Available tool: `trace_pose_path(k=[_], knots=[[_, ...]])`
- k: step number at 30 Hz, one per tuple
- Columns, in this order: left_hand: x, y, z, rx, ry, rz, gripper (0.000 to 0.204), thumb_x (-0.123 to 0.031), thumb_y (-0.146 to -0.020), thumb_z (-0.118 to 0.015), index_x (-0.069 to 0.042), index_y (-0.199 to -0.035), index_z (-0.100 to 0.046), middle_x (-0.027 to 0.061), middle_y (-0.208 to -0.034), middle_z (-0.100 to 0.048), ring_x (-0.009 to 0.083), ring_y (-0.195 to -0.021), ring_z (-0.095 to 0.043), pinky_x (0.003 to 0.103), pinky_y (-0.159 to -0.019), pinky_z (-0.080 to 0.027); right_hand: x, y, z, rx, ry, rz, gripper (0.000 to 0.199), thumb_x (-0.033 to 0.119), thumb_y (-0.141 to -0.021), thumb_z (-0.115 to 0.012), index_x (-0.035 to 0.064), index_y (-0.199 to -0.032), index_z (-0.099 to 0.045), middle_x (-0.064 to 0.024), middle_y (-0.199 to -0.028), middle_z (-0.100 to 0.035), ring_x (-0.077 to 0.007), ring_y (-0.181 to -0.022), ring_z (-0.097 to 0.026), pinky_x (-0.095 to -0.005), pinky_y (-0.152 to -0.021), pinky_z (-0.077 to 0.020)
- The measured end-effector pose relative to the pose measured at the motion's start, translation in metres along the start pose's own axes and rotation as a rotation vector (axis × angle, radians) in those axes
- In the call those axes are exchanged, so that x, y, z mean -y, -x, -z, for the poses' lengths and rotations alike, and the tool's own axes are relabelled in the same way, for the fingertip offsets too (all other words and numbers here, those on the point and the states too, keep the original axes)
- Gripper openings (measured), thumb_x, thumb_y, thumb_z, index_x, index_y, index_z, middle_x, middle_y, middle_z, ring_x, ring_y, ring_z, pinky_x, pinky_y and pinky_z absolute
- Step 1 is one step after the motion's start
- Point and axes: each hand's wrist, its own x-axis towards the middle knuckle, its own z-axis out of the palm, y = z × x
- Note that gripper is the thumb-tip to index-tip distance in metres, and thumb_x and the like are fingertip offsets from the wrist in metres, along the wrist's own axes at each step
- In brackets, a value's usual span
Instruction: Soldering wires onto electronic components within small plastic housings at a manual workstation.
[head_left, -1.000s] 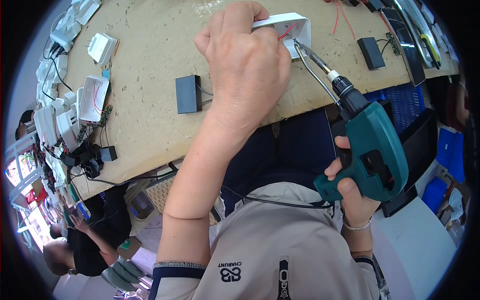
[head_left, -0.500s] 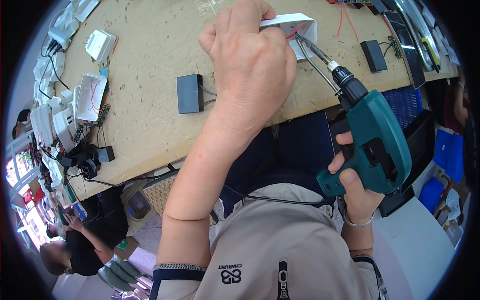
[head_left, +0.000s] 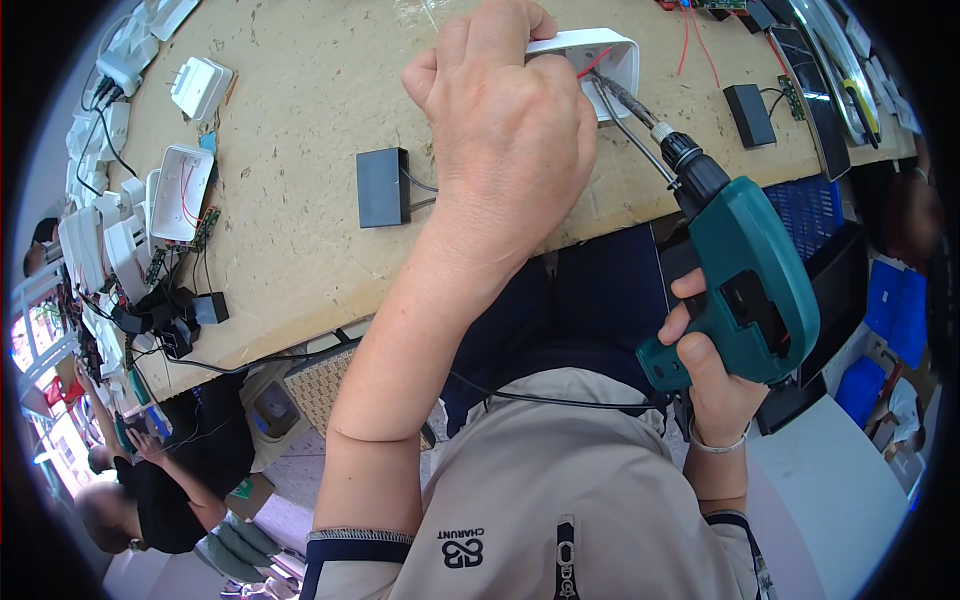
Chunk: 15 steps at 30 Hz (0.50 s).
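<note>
My left hand (head_left: 512,140) is closed on a white plastic housing (head_left: 625,68) near the table's far edge, its open side facing right. Inside the housing shows a red wire (head_left: 597,62); my fingers hide the rest. My right hand (head_left: 718,390) grips the handle of a green soldering gun (head_left: 765,265), two fingers around the trigger side. The gun's dark tip and a thin bent metal tube reach into the housing beside the red wire. Left of my left wrist lies a black rectangular box (head_left: 380,188), whose two dark leads run behind the wrist.
At left are a white plug housing (head_left: 201,89), an open white shell (head_left: 182,195) with red wires, and a pile of white casings (head_left: 85,250). Another black box (head_left: 748,114) with a circuit board lies at right. A black cable (head_left: 560,402) crosses my lap. A co-worker (head_left: 170,490) sits at left.
The soldering gun's body has tilted slightly left, while its tip stays in the housing. My left hand keeps its hold. The co-worker at left now has an arm stretched toward the bench.
</note>
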Motion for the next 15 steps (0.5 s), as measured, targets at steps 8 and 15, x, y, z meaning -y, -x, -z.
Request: trace_pose_path(k=[8, 15], knots=[[-0.039, -0.046, 0.033, 0.679, -0.211, 0.513, 0.006, -0.004, -0.063, -0.062, -0.003, -0.067, -0.058, 0.0094, -0.091, -0.053, 0.0270, -0.083, -0.050, 0.039, -0.071, -0.032, -0.001, 0.002, 0.002, -0.017, 0.032, 0.009, 0.058, 0.022, -0.076, -0.071, -0.0062, -0.119, -0.044, -0.0153, -0.095, -0.057, -0.0165, -0.070, -0.059, -0.0271, -0.062, -0.0497], [0.001, 0.002, -0.001, -0.009, 0.019, 0.021, 0.006, -0.003, -0.063, -0.062, -0.002, -0.067, -0.057, 0.0097, -0.091, -0.052, 0.0275, -0.084, -0.049, 0.040, -0.072, -0.032, 0.001, 0.003, -0.001, -0.037, 0.042, 0.042, 0.056, 0.022, -0.077, -0.070, -0.0053, -0.119, -0.045, -0.0147, -0.095, -0.058, -0.0165, -0.072, -0.059, -0.0278, -0.064, -0.0503]])
